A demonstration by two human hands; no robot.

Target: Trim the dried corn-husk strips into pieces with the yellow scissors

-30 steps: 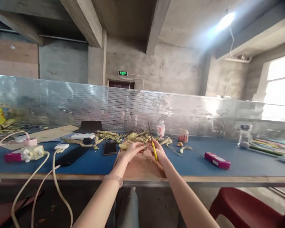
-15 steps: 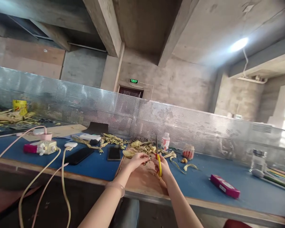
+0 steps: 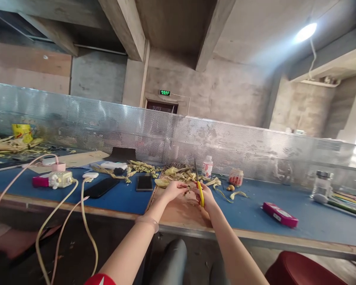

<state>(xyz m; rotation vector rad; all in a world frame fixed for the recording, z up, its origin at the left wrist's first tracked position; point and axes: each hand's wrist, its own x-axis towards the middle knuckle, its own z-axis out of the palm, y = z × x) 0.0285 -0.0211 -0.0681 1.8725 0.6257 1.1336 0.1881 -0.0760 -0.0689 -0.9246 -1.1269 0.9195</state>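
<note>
My left hand point(image 3: 175, 190) is closed, its fingertips pinching a small dark, dried plant piece point(image 3: 187, 191) above a brown board point(image 3: 178, 215). Yellow-handled scissors point(image 3: 201, 194) rest in my right hand point(image 3: 208, 196), their dark blades pointing up and away. The right fingertips come close to the plant piece; whether they touch it I cannot tell. Just beyond both hands lies a heap of pale, dried husk-like strips point(image 3: 178, 173).
Behind the heap stand a white bottle point(image 3: 207, 167) and a jar with red marks point(image 3: 235, 177). A magenta box point(image 3: 279, 214) lies to the right. Left are a black phone point(image 3: 102, 187), a power adapter point(image 3: 61, 179) and cables hanging over the edge. A perforated metal screen point(image 3: 255, 146) runs behind.
The view has tipped down a little, so more of my legs and a red stool show. Both hands stay close together, still holding the scissors and the plant piece.
</note>
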